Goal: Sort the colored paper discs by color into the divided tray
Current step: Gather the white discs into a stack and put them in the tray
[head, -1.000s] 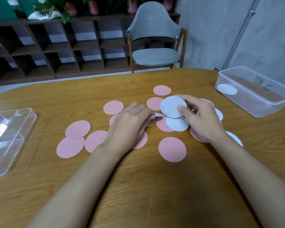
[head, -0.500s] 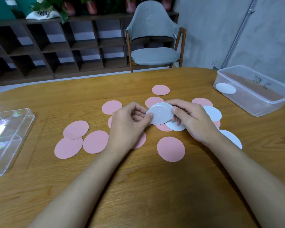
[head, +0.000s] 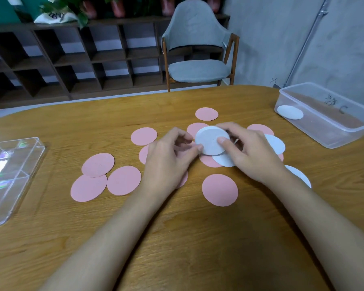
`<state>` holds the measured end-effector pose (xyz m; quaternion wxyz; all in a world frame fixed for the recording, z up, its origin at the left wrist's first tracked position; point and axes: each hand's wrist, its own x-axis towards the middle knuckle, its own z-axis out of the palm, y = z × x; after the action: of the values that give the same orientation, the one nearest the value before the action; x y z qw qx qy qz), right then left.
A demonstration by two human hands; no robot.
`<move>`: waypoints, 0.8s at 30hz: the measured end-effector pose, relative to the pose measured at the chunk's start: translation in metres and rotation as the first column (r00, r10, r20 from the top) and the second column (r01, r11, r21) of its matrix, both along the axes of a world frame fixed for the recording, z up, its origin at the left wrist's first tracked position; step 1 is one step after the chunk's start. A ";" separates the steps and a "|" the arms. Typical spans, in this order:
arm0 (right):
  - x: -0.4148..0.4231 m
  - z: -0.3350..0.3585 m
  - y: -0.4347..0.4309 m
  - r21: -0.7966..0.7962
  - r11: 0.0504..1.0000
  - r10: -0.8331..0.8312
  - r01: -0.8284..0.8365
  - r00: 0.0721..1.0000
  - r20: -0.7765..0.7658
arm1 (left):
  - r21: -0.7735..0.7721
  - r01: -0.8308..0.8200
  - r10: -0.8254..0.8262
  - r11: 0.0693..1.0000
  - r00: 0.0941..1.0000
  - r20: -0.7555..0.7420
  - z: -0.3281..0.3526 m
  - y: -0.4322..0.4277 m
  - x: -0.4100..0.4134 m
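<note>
A grey chair (head: 199, 70) stood behind the wooden table (head: 177, 238). Left of the chair ran dark shelving (head: 76, 57) bearing potted plants (head: 118, 5); right of it rose a grey wall (head: 271, 38).

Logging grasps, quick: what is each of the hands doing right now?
Left hand: pinching the left edge of the white disc.
Right hand: holding the same white disc, thumb on top.

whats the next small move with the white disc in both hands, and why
Probably let go with the left hand and let the right hand carry the held white disc toward the clear tub on the right. A lone white disc already lies in it, so whites seem to belong there.
</note>
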<state>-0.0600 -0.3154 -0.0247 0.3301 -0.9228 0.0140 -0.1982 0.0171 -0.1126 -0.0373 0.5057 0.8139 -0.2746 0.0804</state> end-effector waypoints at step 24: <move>0.001 -0.001 -0.018 0.139 0.984 -0.117 0.115 0.993 0.011 | 0.504 0.058 -0.280 0.862 0.883 0.376 0.000 0.000 -0.001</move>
<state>-0.0585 -0.3333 -0.0254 0.3811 -0.8935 0.0784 -0.2242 0.0159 -0.1126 -0.0377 0.2190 0.8460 -0.4641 0.1445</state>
